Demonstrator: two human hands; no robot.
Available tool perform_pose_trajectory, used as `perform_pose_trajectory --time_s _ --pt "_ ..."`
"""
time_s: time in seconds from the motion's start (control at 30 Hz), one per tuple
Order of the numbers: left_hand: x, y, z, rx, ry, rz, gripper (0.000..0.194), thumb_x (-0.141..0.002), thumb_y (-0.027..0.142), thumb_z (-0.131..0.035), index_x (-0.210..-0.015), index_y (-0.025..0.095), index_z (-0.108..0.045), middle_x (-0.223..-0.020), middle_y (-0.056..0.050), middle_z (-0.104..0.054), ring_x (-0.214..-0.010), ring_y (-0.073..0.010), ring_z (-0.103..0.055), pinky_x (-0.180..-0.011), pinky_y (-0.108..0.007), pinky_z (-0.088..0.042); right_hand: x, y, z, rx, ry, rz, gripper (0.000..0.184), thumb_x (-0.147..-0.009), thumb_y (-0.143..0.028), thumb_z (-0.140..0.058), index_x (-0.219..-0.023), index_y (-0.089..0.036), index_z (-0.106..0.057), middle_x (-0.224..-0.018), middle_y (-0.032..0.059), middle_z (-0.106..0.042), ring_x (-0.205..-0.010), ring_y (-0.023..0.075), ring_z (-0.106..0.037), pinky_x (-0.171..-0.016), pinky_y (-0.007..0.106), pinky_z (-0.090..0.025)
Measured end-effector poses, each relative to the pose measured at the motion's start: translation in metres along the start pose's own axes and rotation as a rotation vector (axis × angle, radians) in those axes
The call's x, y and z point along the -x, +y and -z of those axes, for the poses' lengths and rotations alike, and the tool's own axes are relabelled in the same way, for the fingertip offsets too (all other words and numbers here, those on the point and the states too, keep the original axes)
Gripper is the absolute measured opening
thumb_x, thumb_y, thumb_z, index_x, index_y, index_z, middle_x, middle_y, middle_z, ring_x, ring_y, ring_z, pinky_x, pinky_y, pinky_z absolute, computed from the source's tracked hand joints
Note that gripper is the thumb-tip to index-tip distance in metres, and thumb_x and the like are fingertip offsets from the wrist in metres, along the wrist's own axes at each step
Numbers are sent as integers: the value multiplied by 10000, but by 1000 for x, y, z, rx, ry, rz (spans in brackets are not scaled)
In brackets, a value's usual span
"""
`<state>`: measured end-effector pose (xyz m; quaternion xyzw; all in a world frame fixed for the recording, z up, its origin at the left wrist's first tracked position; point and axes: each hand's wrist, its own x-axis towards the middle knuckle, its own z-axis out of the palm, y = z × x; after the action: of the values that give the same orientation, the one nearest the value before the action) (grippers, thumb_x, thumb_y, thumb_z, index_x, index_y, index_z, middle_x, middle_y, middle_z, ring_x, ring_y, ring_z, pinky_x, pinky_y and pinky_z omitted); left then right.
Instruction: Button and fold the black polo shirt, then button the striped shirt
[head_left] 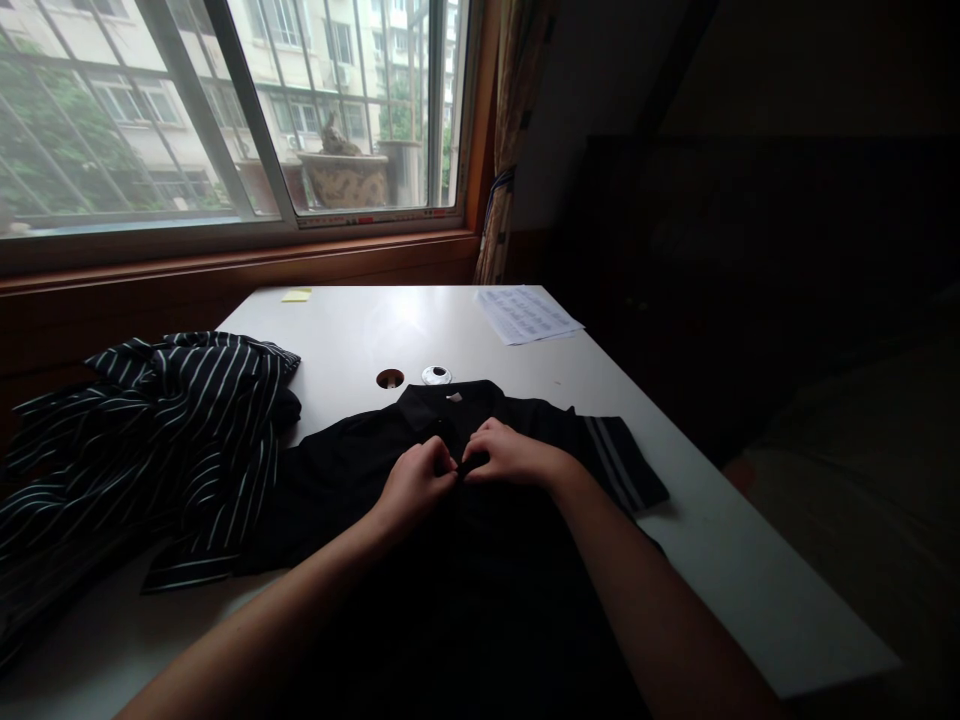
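Observation:
A black short-sleeved shirt [345, 470] lies spread on the white table, its collar toward the window. Two grey stripes run round its right-hand sleeve, and a pale label shows inside the collar. My left hand [424, 475] pinches the dark cloth at the front opening below the collar. Facing it, almost touching, my right hand [502, 452] also has its fingertips closed on the shirt front. Whether a button sits between the fingers is too dark to make out.
A heap of black-and-white striped clothing [187, 430] covers the table's left side. Printed papers [525, 314] lie at the far right edge, a yellow sticky note [297, 295] at the far left. Beyond the collar are a cable hole [390, 379] and a round cover [436, 375].

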<state>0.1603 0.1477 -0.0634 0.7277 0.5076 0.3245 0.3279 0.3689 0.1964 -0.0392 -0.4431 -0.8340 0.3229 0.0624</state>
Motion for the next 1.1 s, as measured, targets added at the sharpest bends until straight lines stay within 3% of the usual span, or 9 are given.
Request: perform_pose_trajectory --time_s 0.2,0.4,0.6,0.8,1.1 --pt "0 -3 -3 103 21 14 140 -775 226 -638 -750 213 -502 -799 7 -664 -741 -157 -612 -651 -239 -421 0 0 -3 11 22 121 243 -751 -293 -729 -979 -216 -760 -1034 98 -593 -1128 257 -508 -1006 397 -425" --pt "-2 7 4 292 91 95 211 -771 269 -658 -697 202 -473 -784 4 -670 -729 -148 -605 -656 -239 -421 -3 0 2 -121 158 220 224 -732 -220 -722 -954 -194 -740 -1148 90 -640 -1148 232 -558 -1025 363 -425" --pt "-5 8 11 557 75 182 309 -743 295 -709 -703 199 -418 -853 -33 -699 -799 -166 -636 -719 -261 -462 0 -7 5 -319 136 60 293 -775 -273 -686 -1054 -187 -704 -955 26 -720 -891 197 -656 -819 306 -484" --pt "-7 0 10 652 16 254 325 -706 276 -745 -749 193 -434 -872 -41 -714 -716 -138 -624 -657 -247 -458 11 -17 0 -549 143 -29 330 -750 -317 -725 -1045 -171 -708 -1018 44 -718 -979 219 -651 -885 327 -472" --pt "-9 5 15 776 -77 329 399 -629 233 -788 -713 190 -400 -797 -19 -693 -624 -103 -601 -621 -231 -448 15 -19 -10 -551 146 -78 322 -712 -314 -755 -998 -170 -724 -938 34 -722 -887 204 -651 -791 297 -478"
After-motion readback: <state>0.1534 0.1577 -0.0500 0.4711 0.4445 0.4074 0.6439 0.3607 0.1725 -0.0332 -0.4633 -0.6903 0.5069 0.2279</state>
